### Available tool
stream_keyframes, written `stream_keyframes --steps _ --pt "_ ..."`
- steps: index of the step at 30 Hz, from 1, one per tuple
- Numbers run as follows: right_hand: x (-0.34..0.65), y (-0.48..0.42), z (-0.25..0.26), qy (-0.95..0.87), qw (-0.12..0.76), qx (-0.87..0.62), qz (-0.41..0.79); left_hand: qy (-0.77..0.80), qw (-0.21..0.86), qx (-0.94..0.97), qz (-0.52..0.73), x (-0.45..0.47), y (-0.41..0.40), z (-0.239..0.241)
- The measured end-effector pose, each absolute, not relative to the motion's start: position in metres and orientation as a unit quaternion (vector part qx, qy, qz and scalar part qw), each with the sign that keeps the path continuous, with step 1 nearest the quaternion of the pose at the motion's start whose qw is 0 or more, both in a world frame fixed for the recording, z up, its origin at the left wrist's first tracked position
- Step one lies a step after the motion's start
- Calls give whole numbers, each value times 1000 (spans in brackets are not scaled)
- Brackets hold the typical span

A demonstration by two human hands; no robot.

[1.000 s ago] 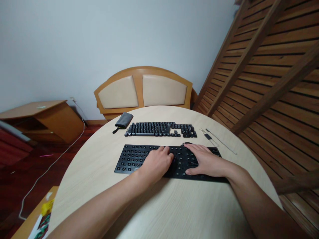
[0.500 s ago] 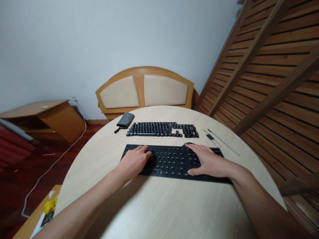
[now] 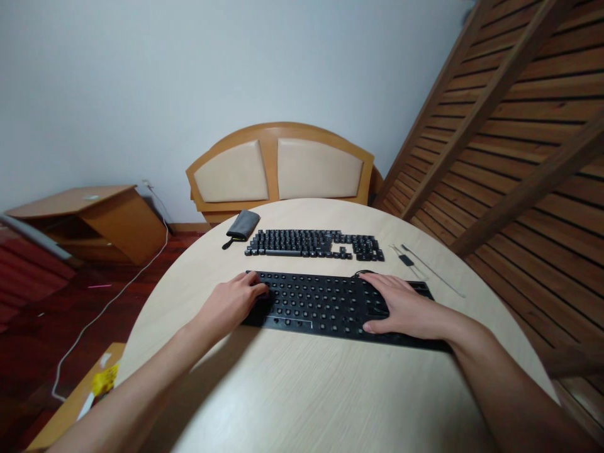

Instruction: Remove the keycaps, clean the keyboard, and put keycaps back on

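A black keyboard base (image 3: 321, 305) with its keycaps off lies across the round pale wooden table (image 3: 302, 390). My left hand (image 3: 233, 302) rests on the base's left end with fingers curled over something dark that I cannot make out. My right hand (image 3: 401, 308) lies flat on the base's right part, fingers stretched out, holding it down. Behind the base the removed black keycaps (image 3: 311, 244) are laid out in keyboard order.
A grey pouch (image 3: 243, 224) lies left of the keycaps. A small wire puller (image 3: 406, 260) and a thin rod (image 3: 431, 270) lie to the right. A padded wooden chair (image 3: 278, 167) stands behind the table. A slatted wooden frame (image 3: 519, 126) leans at right; a cabinet (image 3: 89, 214) and white cable (image 3: 108, 302) are at left.
My left hand has slid leftward along the keyboard base, from its middle to its left end. My right hand has stayed in place on the right part.
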State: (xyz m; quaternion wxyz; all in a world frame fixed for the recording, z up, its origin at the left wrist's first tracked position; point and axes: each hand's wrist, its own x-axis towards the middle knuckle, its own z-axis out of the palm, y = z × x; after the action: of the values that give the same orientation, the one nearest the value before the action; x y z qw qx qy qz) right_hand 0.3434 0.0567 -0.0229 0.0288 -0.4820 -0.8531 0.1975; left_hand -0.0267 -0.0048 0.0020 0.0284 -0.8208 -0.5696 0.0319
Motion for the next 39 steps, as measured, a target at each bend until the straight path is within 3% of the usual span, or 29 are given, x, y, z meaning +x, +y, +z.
stream_keyframes --steps 14,21,28,39 --pt "345 58 -25 -853 33 -481 197 -639 30 -764 82 -78 -16 14" --pt "344 58 -25 -853 31 -483 195 -630 44 -775 38 -72 -16 12" --pt "343 57 -22 -852 30 -483 198 -634 47 -767 88 -69 -17 14" --pt "342 56 -19 -846 14 -493 203 -595 65 -801 27 -56 -3 4"
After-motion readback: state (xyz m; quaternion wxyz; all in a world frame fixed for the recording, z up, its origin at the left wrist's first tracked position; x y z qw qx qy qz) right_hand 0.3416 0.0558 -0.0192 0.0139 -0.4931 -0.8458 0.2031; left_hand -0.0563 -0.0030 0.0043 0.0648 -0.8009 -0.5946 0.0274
